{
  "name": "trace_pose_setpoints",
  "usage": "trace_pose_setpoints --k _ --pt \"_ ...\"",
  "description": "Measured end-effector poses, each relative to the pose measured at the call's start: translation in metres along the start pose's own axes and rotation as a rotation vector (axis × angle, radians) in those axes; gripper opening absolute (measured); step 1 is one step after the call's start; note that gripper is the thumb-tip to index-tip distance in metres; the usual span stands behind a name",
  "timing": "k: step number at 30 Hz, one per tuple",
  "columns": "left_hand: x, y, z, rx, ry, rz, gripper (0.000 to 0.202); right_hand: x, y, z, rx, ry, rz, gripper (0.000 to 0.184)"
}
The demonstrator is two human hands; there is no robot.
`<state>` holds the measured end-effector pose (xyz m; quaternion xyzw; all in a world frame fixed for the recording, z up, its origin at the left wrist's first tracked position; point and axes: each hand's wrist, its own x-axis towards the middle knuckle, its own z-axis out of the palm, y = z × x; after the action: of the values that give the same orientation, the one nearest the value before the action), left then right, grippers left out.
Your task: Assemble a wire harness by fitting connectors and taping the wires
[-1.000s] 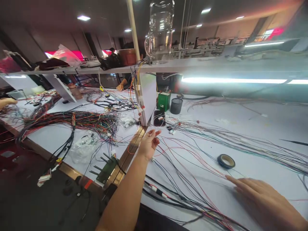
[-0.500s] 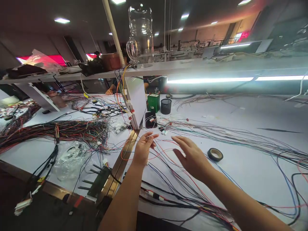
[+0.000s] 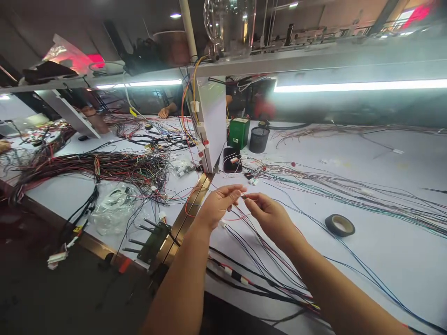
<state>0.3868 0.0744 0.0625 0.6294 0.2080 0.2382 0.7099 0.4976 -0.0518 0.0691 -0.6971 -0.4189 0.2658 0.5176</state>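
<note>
My left hand [image 3: 218,204] and my right hand [image 3: 270,216] meet above the white table [image 3: 377,251], fingertips pinched together on the ends of thin wires [image 3: 244,218], red among them. The wires trail from both hands down across the table toward me, joining a loose bundle of black, blue and red wires [image 3: 261,274]. A small white connector [image 3: 222,224] hangs just under my left hand.
A roll of black tape [image 3: 340,225] lies right of my hands. A green box [image 3: 238,132], a black mesh cup [image 3: 259,139] and a phone [image 3: 232,160] stand behind. A thick harness [image 3: 104,167] and a plastic bag [image 3: 115,207] lie left. Another person's hand [image 3: 164,112] rests far back.
My right hand came in from the right side of the table and pinched the wire ends held by my left hand. The view tilted down a little.
</note>
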Motion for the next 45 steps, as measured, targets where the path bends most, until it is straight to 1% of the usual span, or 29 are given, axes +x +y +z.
trace_pose_setpoints --k 2,5,7,9,11,13,15,17,19,20,22,25,26,28,31,35,41,45 --pt "-0.006 0.004 -0.012 0.258 0.011 0.006 0.038 -0.004 0.005 0.001 0.003 0.036 0.013 0.036" --pt "-0.022 0.008 -0.026 0.54 0.041 0.066 0.03 -0.009 0.011 0.004 -0.012 0.043 0.009 0.033" --pt "-0.035 0.009 -0.031 0.667 -0.009 0.089 0.028 -0.011 0.015 0.007 0.01 0.039 -0.006 0.031" --pt "-0.046 0.007 -0.034 0.764 -0.068 0.08 0.029 -0.013 0.018 0.01 0.05 0.035 -0.023 0.03" --pt "-0.055 0.003 -0.035 0.79 -0.073 0.053 0.026 -0.014 0.021 0.015 0.093 0.026 -0.029 0.03" --pt "-0.061 0.0 -0.035 0.731 -0.009 0.053 0.016 -0.016 0.024 0.019 0.13 0.015 -0.014 0.031" --pt "-0.065 -0.001 -0.034 0.625 0.053 0.069 0.01 -0.019 0.026 0.021 0.176 0.021 0.009 0.031" --pt "-0.068 0.002 -0.03 0.511 0.061 0.035 0.008 -0.023 0.028 0.023 0.225 0.034 0.029 0.031" --pt "-0.07 0.004 -0.023 0.365 0.04 -0.05 0.012 -0.027 0.03 0.023 0.258 0.04 0.036 0.031" --pt "-0.07 0.005 -0.017 0.261 0.055 -0.088 0.014 -0.028 0.03 0.022 0.265 0.043 0.032 0.03" --pt "-0.07 0.002 -0.005 -0.012 0.143 -0.132 0.018 -0.03 0.032 0.02 0.263 0.054 0.022 0.029" --pt "-0.067 -0.01 0.013 -0.435 0.283 -0.208 0.034 -0.03 0.035 0.016 0.225 0.08 0.01 0.03" --pt "-0.067 -0.015 0.017 -0.536 0.303 -0.243 0.036 -0.029 0.036 0.015 0.199 0.089 0.0 0.029" --pt "-0.066 -0.025 0.022 -0.661 0.332 -0.291 0.031 -0.029 0.038 0.014 0.132 0.096 -0.028 0.027" --pt "-0.065 -0.033 0.023 -0.716 0.368 -0.305 0.022 -0.03 0.042 0.016 0.043 0.065 -0.051 0.023" --pt "-0.066 -0.035 0.021 -0.717 0.366 -0.317 0.02 -0.031 0.043 0.02 -0.016 0.008 -0.067 0.022" --pt "-0.067 -0.033 0.022 -0.692 0.347 -0.332 0.02 -0.031 0.045 0.023 -0.068 0.04 -0.126 0.021" --pt "-0.067 -0.034 0.024 -0.643 0.323 -0.295 0.024 -0.033 0.047 0.022 -0.112 0.044 -0.152 0.018"
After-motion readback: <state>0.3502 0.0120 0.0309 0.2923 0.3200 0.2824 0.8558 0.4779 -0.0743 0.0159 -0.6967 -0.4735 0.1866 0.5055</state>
